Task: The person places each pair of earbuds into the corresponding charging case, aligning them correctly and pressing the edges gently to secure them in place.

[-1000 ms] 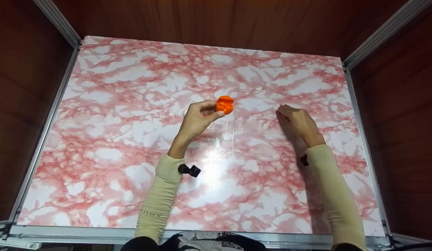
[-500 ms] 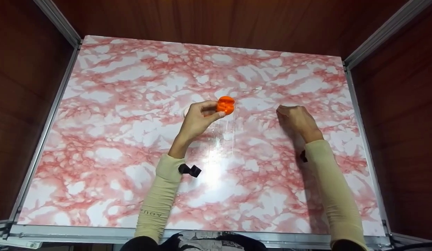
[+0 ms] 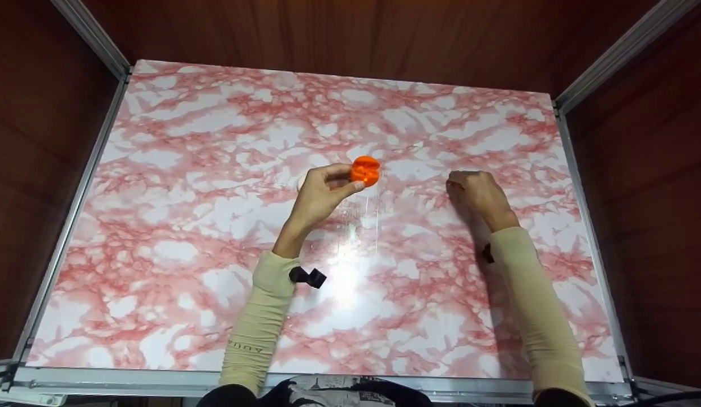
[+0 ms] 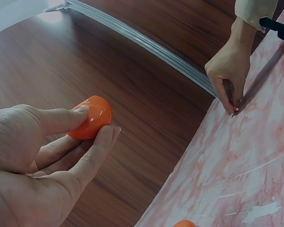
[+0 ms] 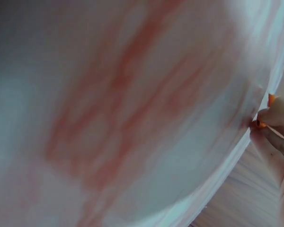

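Observation:
In the head view my left hand (image 3: 318, 195) holds a small glossy orange clamshell case (image 3: 365, 171) above the middle of the table, its two rounded halves apart. Thumb and fingers pinch its smooth outer shell (image 4: 95, 118) in the left wrist view. To the right, my right hand (image 3: 479, 192) is low over the tabletop, fingertips together and pointing left. Between those fingertips the right wrist view shows a tiny orange piece (image 5: 260, 124) with a dark spot; its exact kind cannot be made out.
The pink-and-white marbled table (image 3: 215, 226) has a metal frame and dark wood panels (image 3: 339, 39) around it. A pale rounded thing (image 3: 301, 182) peeks out behind my left hand. Another orange thing (image 4: 184, 223) shows at the left wrist view's bottom edge.
My right hand has shifted slightly left, and its fingers look more curled in. My left hand and the orange case have stayed nearly still.

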### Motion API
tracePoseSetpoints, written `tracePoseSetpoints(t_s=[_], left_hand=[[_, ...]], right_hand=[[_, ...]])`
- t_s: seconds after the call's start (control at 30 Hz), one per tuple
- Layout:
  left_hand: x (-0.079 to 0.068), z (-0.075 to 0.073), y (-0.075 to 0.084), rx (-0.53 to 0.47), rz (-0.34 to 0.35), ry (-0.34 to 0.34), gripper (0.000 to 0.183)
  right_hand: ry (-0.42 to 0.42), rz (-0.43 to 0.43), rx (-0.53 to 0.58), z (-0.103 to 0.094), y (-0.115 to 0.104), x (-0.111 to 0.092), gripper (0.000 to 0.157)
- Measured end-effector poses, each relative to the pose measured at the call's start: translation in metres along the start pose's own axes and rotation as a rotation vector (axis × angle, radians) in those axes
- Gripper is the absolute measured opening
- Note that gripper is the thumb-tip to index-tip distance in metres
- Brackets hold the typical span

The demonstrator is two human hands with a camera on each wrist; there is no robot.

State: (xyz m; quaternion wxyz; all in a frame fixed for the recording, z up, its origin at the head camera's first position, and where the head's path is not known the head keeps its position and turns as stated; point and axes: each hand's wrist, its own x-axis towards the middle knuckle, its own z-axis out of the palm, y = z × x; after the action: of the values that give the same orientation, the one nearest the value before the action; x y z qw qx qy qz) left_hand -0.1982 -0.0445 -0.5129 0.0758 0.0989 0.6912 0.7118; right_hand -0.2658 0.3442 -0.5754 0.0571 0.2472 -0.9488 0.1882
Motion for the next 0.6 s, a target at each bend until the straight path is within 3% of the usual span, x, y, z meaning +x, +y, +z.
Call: tracePoseSetpoints(t_s=[0.2, 0.4, 0.6], left_hand=[[0.001, 0.002, -0.001, -0.016, 0.0, -0.006, 0.036], [0.001, 0.004, -0.001, -0.001, -0.004, -0.006, 0.036], [0.002, 0.006, -0.001, -0.004, 0.002, -0.009, 0.036]], right_hand=[[0.076, -0.03, 0.01, 0.0, -0.007, -0.002, 0.013], [0.146, -0.069, -0.009, -0.007, -0.022, -0.003, 0.019], [0.326, -0.14, -0.01, -0.017, -0.043, 0.0, 0.026]])
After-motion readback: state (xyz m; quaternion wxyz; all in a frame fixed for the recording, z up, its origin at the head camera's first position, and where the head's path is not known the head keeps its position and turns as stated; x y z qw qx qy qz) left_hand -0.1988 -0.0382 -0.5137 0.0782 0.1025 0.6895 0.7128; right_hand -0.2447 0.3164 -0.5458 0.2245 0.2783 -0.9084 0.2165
